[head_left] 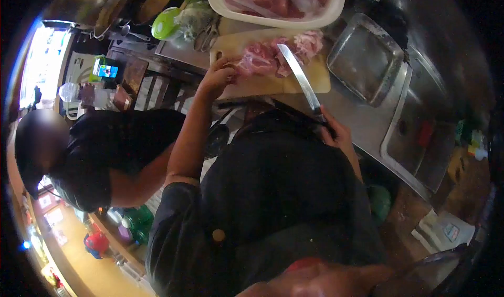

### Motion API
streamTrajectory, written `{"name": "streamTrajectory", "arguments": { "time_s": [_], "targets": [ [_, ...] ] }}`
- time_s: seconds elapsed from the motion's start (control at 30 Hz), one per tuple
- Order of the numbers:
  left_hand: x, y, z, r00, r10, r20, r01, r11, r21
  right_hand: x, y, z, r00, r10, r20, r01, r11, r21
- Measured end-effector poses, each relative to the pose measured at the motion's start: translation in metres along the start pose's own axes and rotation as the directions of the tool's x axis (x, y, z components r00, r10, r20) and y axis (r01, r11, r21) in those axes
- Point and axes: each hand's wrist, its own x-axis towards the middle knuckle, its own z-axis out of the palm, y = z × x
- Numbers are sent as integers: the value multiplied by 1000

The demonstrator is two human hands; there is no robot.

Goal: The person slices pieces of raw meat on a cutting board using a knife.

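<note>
Pieces of raw pink meat (260,60) lie spread across a pale cutting board (304,84). At the meat's left end, the curled fingers of my left hand (218,77) hold its edge. My right hand (337,131), at the board's near right side, is closed around the dark handle of a long knife (300,75). The blade is tilted up and to the left over the board, with its tip over the meat. Whether the blade touches the meat, I cannot tell.
Behind the board stands a white tub (336,14) of raw meat. A metal tray (366,58) and a sink (391,139) are on the right. Scissors (206,37) and a green lid (166,23) sit at the back left. Another person (126,139) bends close on my left.
</note>
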Motion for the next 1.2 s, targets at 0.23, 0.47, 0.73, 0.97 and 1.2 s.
{"name": "streamTrajectory", "arguments": {
  "time_s": [0.23, 0.47, 0.73, 0.97, 1.2],
  "targets": [
    [-3, 17, 16, 993, 92, 74, -97, 993, 65, -5, 12, -10, 999, 33, 29, -31, 998, -60],
    [83, 118, 108, 786, 595, 167, -599, 667, 443, -16, -4, -16, 992, 115, -50, -112, 992, 61],
    [182, 201, 145, 813, 502, 295, -562, 545, 622, -26, -6, -15, 984, 32, -175, -30, 999, 14],
    [77, 116, 54, 582, 757, 295, -637, 199, 745, -22, 2, -5, 996, 76, -54, -79, 996, -51],
    [10, 2, 52, 766, 617, 180, -478, 360, 801, -3, -4, 9, 995, -104, 0, 102, 978, -181]
  ]
}}
